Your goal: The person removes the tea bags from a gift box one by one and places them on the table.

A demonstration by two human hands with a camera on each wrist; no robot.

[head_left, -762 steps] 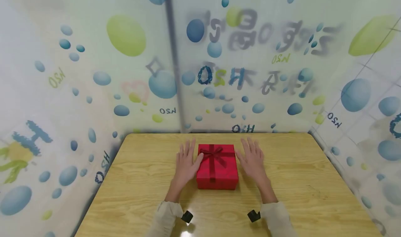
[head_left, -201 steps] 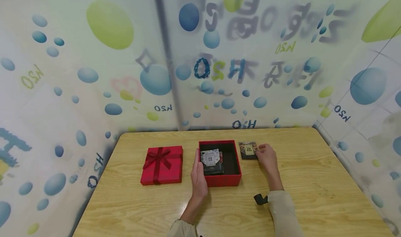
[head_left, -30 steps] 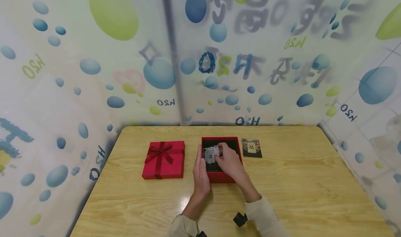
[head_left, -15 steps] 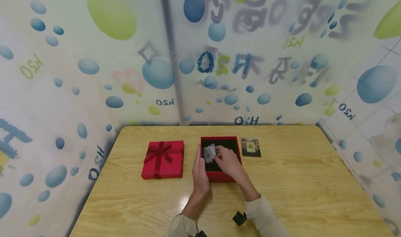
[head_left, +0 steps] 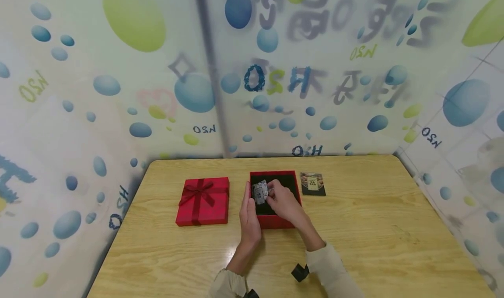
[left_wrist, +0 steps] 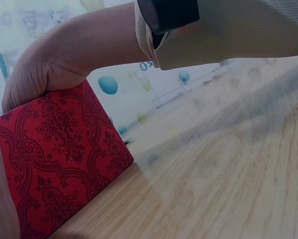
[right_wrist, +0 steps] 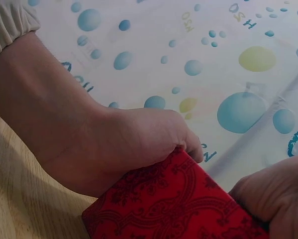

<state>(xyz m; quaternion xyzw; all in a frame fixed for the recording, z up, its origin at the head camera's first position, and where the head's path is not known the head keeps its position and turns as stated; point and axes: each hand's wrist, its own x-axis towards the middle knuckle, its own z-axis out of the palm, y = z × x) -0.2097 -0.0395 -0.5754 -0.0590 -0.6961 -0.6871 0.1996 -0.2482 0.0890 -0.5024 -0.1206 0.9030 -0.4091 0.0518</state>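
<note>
A red open box (head_left: 277, 222) with a dark inside stands on the table in the head view. Along its left side my left hand (head_left: 250, 219) rests, fingers straight against the wall. Over the box reaches my right hand (head_left: 286, 205), its thumb and fingertips pinching the right edge of a small grey-white printed packet (head_left: 260, 193). That packet sits tilted inside the box's left part. Patterned red box walls show in the left wrist view (left_wrist: 64, 149) and the right wrist view, where the right fingertips are hidden behind the rim.
To the left lies the red box lid (head_left: 208, 206) with a dark ribbon bow. A dark packet with a pale label (head_left: 313, 184) lies right of the box. The light wooden table (head_left: 374, 236) meets a patterned curtain wall (head_left: 334, 145) at its back edge.
Earlier the box was closed; its lid came off to the left and one packet was put at the right. Within the last second, the pinched packet has turned slightly, with both hands otherwise staying put.
</note>
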